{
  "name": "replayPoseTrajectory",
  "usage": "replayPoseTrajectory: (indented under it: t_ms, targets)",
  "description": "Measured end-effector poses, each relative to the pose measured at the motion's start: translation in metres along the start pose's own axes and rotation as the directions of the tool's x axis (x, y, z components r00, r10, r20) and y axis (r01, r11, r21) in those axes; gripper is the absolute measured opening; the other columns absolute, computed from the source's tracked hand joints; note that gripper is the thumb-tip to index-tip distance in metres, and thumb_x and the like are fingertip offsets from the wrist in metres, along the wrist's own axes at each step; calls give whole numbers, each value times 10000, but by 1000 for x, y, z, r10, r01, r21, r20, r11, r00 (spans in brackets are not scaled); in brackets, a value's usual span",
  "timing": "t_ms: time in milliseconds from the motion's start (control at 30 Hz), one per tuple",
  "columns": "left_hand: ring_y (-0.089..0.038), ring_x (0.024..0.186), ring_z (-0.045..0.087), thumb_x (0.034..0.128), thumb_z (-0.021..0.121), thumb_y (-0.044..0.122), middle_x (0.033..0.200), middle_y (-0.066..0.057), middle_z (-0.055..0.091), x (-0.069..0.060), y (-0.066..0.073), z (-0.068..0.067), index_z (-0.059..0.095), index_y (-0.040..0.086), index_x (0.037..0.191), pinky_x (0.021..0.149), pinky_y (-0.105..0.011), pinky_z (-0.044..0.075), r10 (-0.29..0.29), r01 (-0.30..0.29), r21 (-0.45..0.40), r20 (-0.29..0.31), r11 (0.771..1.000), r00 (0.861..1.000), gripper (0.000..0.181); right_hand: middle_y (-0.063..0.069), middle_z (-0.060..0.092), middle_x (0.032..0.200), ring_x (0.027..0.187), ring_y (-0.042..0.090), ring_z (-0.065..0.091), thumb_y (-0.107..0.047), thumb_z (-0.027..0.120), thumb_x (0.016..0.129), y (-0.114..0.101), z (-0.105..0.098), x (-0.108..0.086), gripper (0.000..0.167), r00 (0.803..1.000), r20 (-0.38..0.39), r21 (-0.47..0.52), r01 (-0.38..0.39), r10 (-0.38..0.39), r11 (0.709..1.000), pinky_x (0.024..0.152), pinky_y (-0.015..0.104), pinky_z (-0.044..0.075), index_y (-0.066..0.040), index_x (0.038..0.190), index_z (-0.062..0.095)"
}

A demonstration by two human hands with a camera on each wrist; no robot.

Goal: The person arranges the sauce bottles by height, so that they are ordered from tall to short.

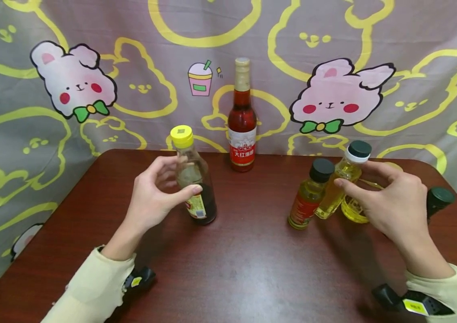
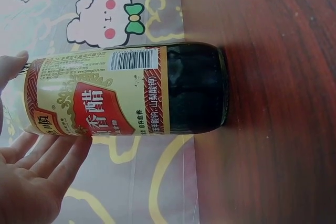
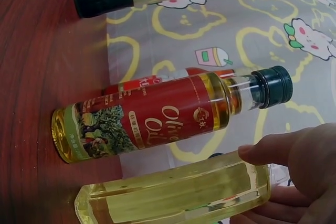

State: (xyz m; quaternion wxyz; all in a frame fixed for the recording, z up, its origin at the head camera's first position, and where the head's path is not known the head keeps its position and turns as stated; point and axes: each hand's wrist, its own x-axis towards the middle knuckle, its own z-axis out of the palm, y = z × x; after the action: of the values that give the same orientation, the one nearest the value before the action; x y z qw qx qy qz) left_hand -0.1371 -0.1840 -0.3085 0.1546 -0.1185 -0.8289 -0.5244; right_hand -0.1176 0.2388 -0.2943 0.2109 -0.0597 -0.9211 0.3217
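Note:
My left hand (image 1: 151,193) has its thumb and fingers around a glass vinegar bottle (image 1: 208,202) with a yellow cap and dark liquid low inside. In the left wrist view, the vinegar bottle's cream and red label (image 2: 97,93) faces the camera. On the right, my right hand (image 1: 398,206) holds a clear bottle of pale yellow oil (image 3: 173,192) near its shoulder, thumb on the near side. That oil bottle has a dark green cap (image 1: 359,149). Just left of it stands an olive oil bottle (image 1: 305,204) with a red label and dark cap, untouched.
A tall red vinegar bottle (image 1: 242,130) stands at the table's back edge. Behind my right hand is another yellow oil bottle (image 1: 353,211), partly hidden. A dark green-capped bottle (image 1: 440,198) shows farther right. A patterned cloth (image 1: 139,67) hangs behind the brown table (image 1: 244,264).

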Motion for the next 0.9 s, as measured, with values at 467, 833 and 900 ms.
replayPoseTrajectory:
  t_ms: [467, 833, 900]
  targets:
    - [-12, 1072, 705, 793, 938, 106, 1303, -63, 754, 0, 1, -2, 642, 67, 1338, 931, -145, 567, -5, 4, 14, 30, 1000, 1000, 622, 232, 720, 1348, 1170, 470, 707, -468, 904, 834, 3, 0, 0, 668, 1000, 16, -15, 23, -23, 1000, 722, 162, 405, -76, 1346, 731]
    - [21, 1064, 698, 799, 947, 172, 1309, -61, 753, 0, 2, -2, 639, 86, 1345, 933, -124, 556, -32, 29, 55, 54, 998, 998, 633, 242, 692, 1373, 1167, 461, 721, -500, 889, 840, 3, -2, 1, 724, 999, 50, -25, 19, -18, 1000, 769, 207, 406, -56, 1379, 701]
    - [33, 1059, 696, 800, 947, 177, 1306, -62, 754, 1, 1, -1, 640, 87, 1338, 928, -117, 554, -34, 30, 65, 61, 997, 998, 626, 253, 696, 1367, 1169, 464, 722, -502, 884, 845, 4, -3, 0, 728, 998, 55, -31, 17, -15, 999, 775, 211, 405, -49, 1383, 695]
